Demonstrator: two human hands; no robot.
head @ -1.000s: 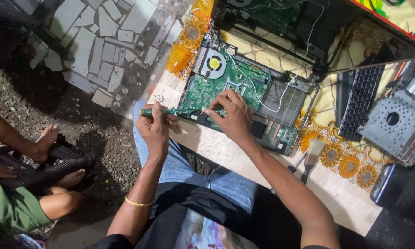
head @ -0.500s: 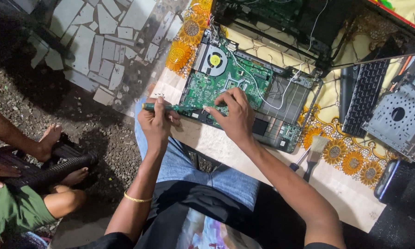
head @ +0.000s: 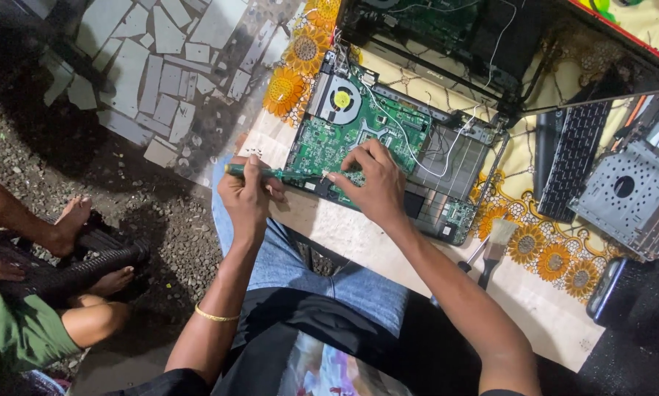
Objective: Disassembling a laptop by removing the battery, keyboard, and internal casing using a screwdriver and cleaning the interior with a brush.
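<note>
Your left hand [head: 247,196] grips a green-handled screwdriver [head: 271,174], tip at the green laptop motherboard's [head: 359,136] six-o'clock edge; your right hand [head: 373,183] presses down there, fingers bent. The keyboard [head: 570,165] lies removed at three o'clock; the board remains seated.

Bare tabletop [head: 359,235] before board; brush [head: 494,246], perhaps clutter, right.

beside me lie a loose black keyboard [head: 570,165], a grey metal bracket [head: 630,198], a paintbrush [head: 495,246], and someone's bare feet [head: 76,220].
</note>
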